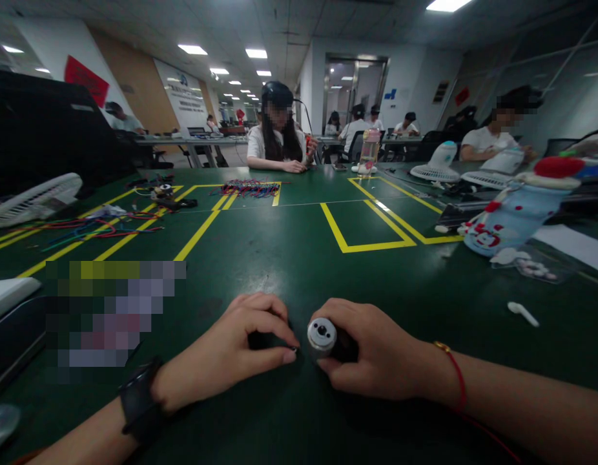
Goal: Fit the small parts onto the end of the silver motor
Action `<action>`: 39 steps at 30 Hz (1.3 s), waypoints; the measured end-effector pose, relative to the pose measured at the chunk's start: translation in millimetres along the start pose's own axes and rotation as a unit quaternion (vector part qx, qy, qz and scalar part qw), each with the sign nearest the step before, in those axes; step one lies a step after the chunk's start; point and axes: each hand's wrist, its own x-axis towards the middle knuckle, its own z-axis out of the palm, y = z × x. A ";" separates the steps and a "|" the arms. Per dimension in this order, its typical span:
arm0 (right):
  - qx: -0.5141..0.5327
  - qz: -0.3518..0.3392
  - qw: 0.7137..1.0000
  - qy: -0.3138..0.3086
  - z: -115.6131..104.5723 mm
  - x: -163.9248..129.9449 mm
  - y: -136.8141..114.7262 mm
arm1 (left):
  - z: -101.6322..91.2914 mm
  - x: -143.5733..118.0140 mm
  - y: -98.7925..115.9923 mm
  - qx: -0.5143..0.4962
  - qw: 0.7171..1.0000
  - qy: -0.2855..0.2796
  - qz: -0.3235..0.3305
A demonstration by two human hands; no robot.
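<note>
My right hand [376, 355] grips a small cylindrical part with a silver metal end cap [321, 336], its face turned toward me, low over the green table [299, 258]. My left hand [231, 352] is curled beside it, thumb and forefinger pinching a tiny dark piece [294, 349] just left of the cap. A darker object sits hidden under the left fingers. A black watch is on my left wrist and a red string on my right wrist.
A white earbud-like piece [522, 313] lies right of my hands. A blue-and-white pouch [512, 216] and clear bag [531, 265] sit at right. Loose coloured wires [86, 227] and a white fan [32, 197] are at left. Other people sit across the table.
</note>
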 end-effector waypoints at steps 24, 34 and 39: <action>-0.027 -0.016 0.999 -0.006 2.1 3.4 -1.6 | 12.9 2.4 42.6 -0.055 0.991 0.124 -0.016; 0.001 -0.012 1.000 -0.008 -1.7 1.3 -2.8 | -1.1 4.9 -15.2 -0.312 0.887 0.283 -0.190; -0.004 -0.007 1.000 -0.010 -2.1 0.7 -1.8 | -0.1 6.4 -20.2 -0.431 0.831 0.302 -0.178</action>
